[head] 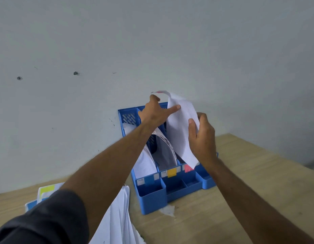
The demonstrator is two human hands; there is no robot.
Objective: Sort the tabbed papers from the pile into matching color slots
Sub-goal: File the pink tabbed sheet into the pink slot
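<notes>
Pink-tabbed sheet [180, 131]: upright, long axis slanting down into pink-labelled slot [188, 167]; right hand [202, 136] pinching its edge, nearer; left hand [155, 111] spread, steadying top.

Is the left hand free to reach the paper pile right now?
Probably not yet: the left hand is up at the blue organizer steadying the sheet with the right hand. The pile lies unobstructed below its forearm.
</notes>
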